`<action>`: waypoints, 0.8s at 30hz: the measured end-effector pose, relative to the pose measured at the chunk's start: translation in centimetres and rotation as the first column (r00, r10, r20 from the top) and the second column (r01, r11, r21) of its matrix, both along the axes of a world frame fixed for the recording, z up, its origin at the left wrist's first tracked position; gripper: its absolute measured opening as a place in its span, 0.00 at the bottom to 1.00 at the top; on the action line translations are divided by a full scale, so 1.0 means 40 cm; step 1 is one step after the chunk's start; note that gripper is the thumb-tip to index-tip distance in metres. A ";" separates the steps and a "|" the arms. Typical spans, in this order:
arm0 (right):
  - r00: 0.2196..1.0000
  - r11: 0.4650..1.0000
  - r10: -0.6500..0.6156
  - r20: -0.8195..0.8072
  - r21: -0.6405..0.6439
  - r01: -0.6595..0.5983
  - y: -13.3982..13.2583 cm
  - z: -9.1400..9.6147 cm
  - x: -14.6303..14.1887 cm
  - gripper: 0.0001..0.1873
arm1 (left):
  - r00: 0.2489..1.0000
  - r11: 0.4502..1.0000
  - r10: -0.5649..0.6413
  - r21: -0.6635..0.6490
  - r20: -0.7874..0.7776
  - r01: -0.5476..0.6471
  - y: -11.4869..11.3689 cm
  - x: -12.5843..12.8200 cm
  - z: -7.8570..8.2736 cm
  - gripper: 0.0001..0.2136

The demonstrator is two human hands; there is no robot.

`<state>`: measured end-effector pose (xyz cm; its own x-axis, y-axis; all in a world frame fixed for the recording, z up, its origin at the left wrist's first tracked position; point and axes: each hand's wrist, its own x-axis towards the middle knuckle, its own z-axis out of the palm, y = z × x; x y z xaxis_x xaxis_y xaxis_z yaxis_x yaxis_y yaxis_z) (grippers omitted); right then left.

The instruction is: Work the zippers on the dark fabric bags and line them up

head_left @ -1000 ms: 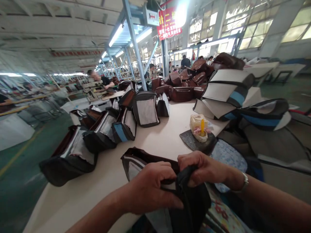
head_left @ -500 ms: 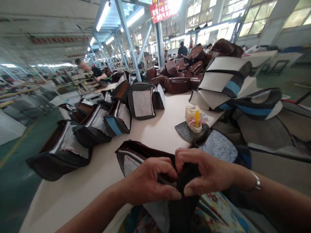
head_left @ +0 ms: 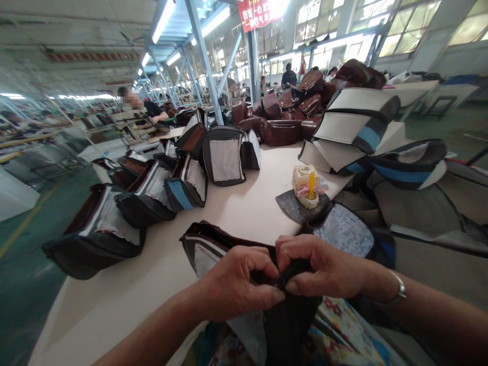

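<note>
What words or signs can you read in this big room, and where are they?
Red banner hanging high up: white characters, too blurred and cut off by the picture's top to read.
Long red strip on the far left ceiling: characters too small and blurred to read.
No other words, labels or numbers can be read.

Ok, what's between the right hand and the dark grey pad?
A narrow strip of cream tabletop lies between the right hand and the dark grey pad in the head view.
</note>
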<state>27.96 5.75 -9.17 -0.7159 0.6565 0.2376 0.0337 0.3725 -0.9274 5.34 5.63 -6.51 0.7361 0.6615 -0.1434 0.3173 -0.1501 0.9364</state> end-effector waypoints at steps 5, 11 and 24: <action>1.000 1.000 0.001 -0.026 0.004 0.000 -0.007 -0.008 -0.012 0.03 | 0.999 0.998 0.045 0.034 -0.013 -0.045 -0.014 0.007 0.001 0.02; 0.995 0.997 0.028 -0.097 -0.075 -0.035 -0.010 -0.020 -0.012 0.07 | 1.000 0.999 0.025 0.040 -0.003 -0.025 -0.019 0.010 0.003 0.02; 0.975 0.977 0.133 -0.177 -0.141 -0.159 0.008 -0.051 0.007 0.11 | 0.992 0.993 0.090 0.079 -0.086 -0.084 -0.023 0.032 0.006 0.02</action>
